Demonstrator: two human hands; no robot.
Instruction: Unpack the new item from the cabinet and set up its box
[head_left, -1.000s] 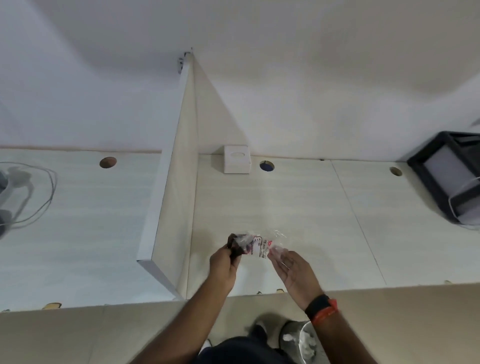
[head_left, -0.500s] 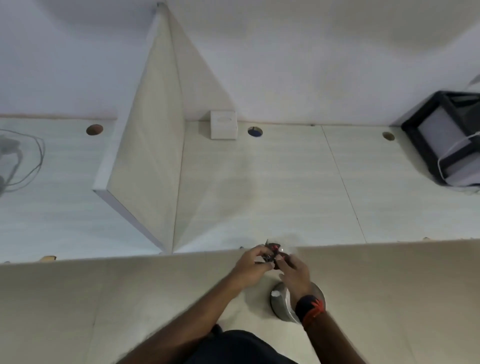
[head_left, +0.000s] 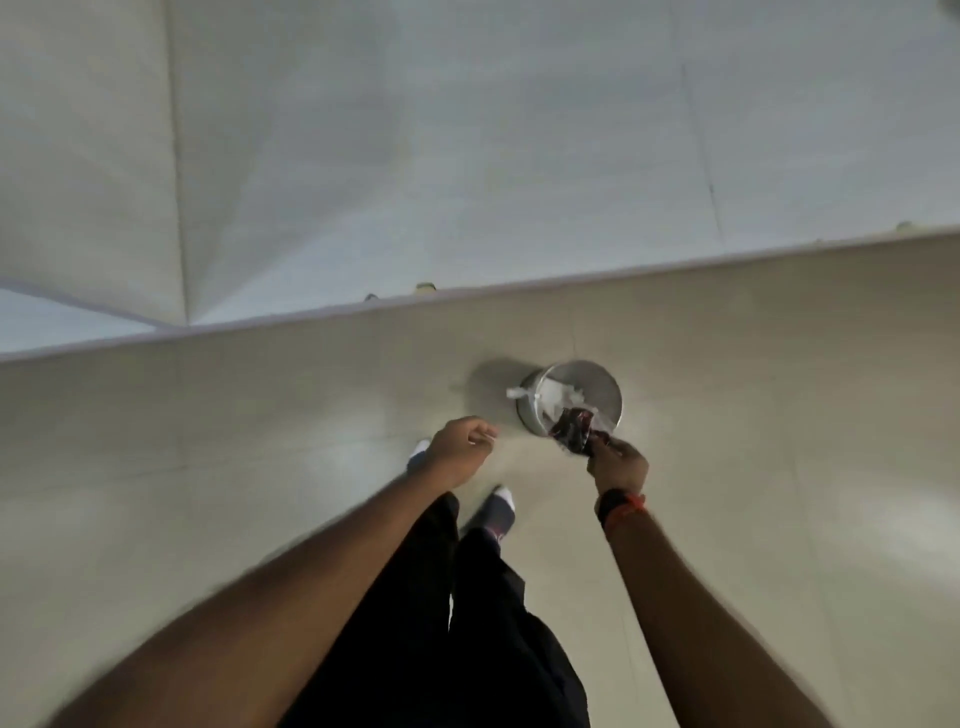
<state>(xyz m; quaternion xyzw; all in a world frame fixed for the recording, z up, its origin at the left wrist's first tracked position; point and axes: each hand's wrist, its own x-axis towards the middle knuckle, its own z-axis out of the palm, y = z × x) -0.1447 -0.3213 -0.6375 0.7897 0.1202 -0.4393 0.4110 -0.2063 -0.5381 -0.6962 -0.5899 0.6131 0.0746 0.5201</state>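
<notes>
My right hand (head_left: 617, 460) pinches a small crumpled plastic packet (head_left: 573, 429), dark red and black, and holds it just over the near rim of a round metal bin (head_left: 592, 382) that stands on the floor. White scraps lie inside the bin. My left hand (head_left: 460, 447) hangs to the left of the bin with its fingers loosely curled and nothing visible in it. No box or cabinet is in view.
The pale desk edge (head_left: 467, 296) runs across the frame above the bin, with an upright divider panel (head_left: 88, 156) at the left. My feet (head_left: 498, 512) stand on the beige tiled floor (head_left: 779, 467) just left of the bin.
My view has tilted down from the desk to the floor. Both hands held the packet over the desk; now only my right hand holds it, lowered over the bin, and my left hand has let go.
</notes>
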